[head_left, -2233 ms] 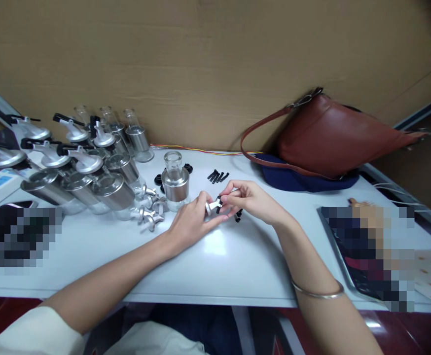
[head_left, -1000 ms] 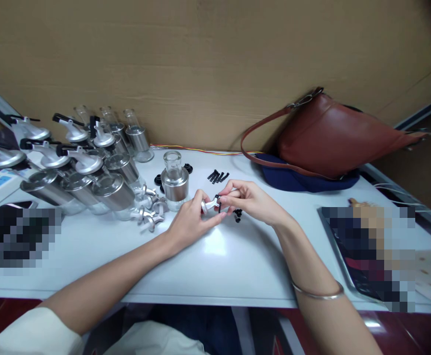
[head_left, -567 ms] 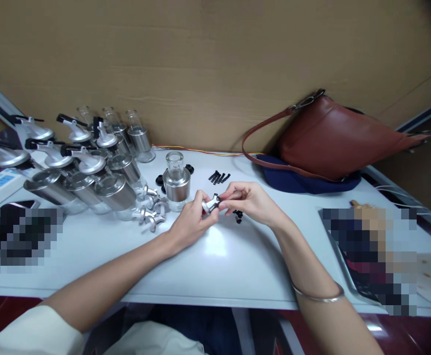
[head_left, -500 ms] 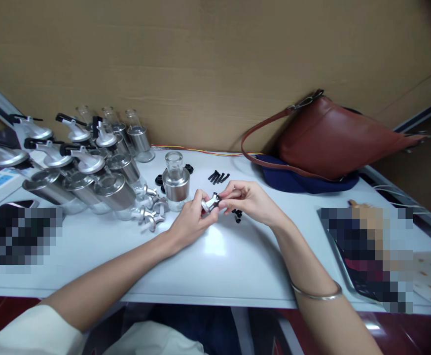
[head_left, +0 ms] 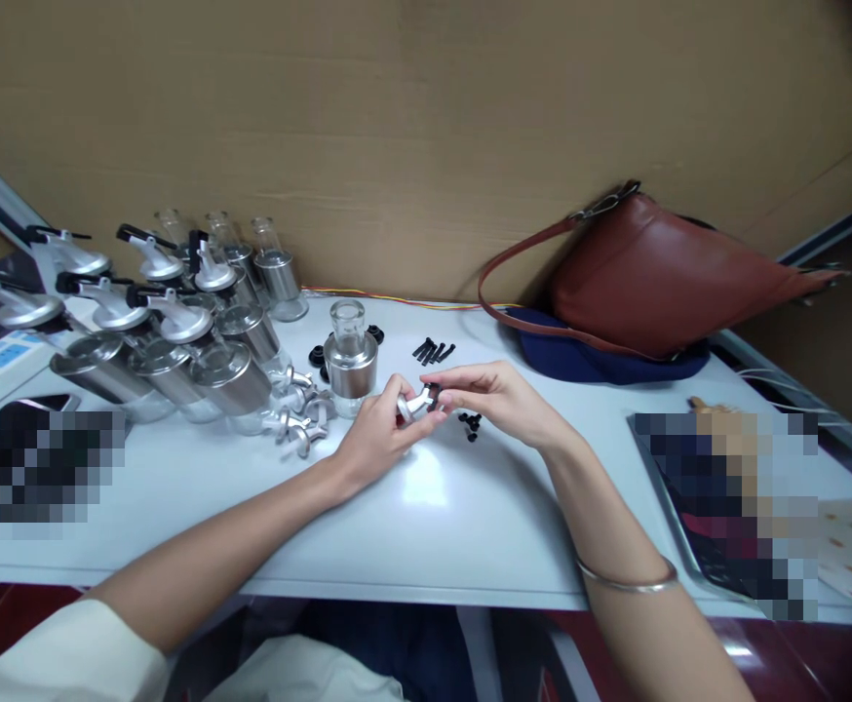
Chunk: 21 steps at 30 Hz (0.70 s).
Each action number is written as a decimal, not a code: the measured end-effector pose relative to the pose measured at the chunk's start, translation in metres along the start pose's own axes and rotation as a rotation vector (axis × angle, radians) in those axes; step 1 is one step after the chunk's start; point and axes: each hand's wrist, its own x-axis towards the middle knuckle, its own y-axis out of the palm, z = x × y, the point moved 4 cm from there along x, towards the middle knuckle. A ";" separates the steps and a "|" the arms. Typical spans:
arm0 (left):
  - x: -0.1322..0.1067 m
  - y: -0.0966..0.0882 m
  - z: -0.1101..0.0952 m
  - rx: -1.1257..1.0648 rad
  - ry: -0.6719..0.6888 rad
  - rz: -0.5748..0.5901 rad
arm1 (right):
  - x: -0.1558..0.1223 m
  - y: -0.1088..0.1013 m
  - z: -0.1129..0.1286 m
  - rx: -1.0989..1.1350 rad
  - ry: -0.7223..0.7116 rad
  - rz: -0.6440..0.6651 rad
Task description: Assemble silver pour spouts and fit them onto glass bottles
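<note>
My left hand (head_left: 376, 436) grips a small silver pour spout (head_left: 412, 404) just above the white table (head_left: 426, 507). My right hand (head_left: 495, 398) meets it from the right, with fingertips pinched on a small black piece (head_left: 433, 393) at the spout's end. A short glass bottle with a steel collar (head_left: 348, 358) stands just behind my left hand. A few loose black pieces (head_left: 469, 423) lie under my right hand, and a row of black sticks (head_left: 432, 350) lies farther back. Several loose silver spouts (head_left: 295, 409) lie to the left.
Several steel-and-glass dispenser bottles (head_left: 177, 331) crowd the table's back left. A brown leather bag (head_left: 660, 278) on a dark blue cloth (head_left: 594, 351) sits at the back right, against a cardboard wall. Blurred patches cover areas at both table ends.
The spout has turned a little in my left hand, and my right fingers have stretched flatter over its black end. Both hands stay at the same spot.
</note>
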 end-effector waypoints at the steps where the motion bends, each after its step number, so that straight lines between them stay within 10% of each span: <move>1: 0.000 0.000 0.000 -0.008 -0.001 0.002 | 0.000 0.000 -0.001 0.000 0.008 0.008; 21: -0.001 0.003 0.001 0.056 -0.021 0.052 | 0.005 0.000 -0.009 0.109 0.023 0.002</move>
